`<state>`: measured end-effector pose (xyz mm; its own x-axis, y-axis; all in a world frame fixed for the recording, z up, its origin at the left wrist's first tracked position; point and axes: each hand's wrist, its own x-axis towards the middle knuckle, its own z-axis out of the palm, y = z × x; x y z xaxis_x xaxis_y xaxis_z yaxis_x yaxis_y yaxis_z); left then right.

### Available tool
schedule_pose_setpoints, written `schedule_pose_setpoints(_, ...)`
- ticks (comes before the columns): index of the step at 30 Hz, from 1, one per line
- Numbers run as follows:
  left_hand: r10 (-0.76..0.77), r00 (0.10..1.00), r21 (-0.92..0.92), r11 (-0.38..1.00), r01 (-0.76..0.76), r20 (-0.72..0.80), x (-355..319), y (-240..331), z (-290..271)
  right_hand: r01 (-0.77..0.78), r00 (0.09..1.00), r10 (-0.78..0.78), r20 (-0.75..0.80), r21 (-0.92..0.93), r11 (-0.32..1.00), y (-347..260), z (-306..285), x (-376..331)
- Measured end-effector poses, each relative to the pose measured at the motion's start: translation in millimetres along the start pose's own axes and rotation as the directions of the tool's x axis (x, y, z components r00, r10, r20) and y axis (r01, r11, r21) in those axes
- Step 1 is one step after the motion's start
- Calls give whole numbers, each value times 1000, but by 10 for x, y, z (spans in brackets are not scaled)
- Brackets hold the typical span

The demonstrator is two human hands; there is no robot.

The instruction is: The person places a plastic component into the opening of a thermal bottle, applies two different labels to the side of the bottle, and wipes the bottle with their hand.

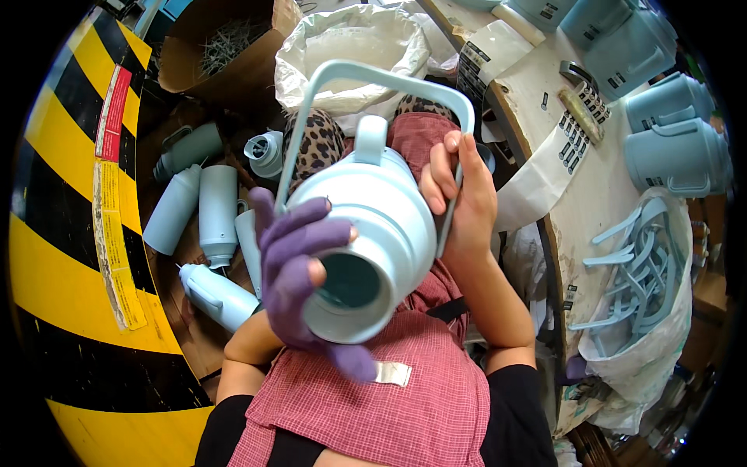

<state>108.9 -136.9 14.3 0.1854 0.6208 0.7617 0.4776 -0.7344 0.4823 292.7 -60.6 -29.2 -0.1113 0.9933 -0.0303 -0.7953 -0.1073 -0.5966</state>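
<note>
I hold a pale blue bottle (pixel 373 226) in front of me, its open mouth turned toward the camera. My left hand (pixel 299 268), in a purple glove, grips the rim of the opening. My bare right hand (pixel 459 194) holds the right arm of the bottle's pale blue carry handle (pixel 366 74), which loops up above the body. A red checked apron (pixel 373 397) lies over my lap below the bottle.
Several more pale blue bottles (pixel 204 210) lie on the floor at my left beside a yellow-and-black striped surface (pixel 54 233). A wooden table (pixel 599 187) at right carries blue jugs (pixel 677 148) and label strips. A bag of loose blue handles (pixel 646 272) hangs at its edge. A white sack (pixel 350 47) and cardboard box (pixel 226 47) stand ahead.
</note>
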Motion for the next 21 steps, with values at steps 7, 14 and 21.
schedule_pose_setpoints(7,-965,260,-578,187,795,45,460,-287,-229,-34,997,42,59,-133,991,-141,-68,-234)
schedule_pose_setpoints(14,-566,494,-653,-105,750,660,92,-656,-155,197,978,-125,165,-545,815,-177,-181,-290)
schedule_pose_setpoints(21,-619,513,-743,-179,645,595,27,-529,-110,-1,1000,12,19,-480,877,-176,-249,-326)
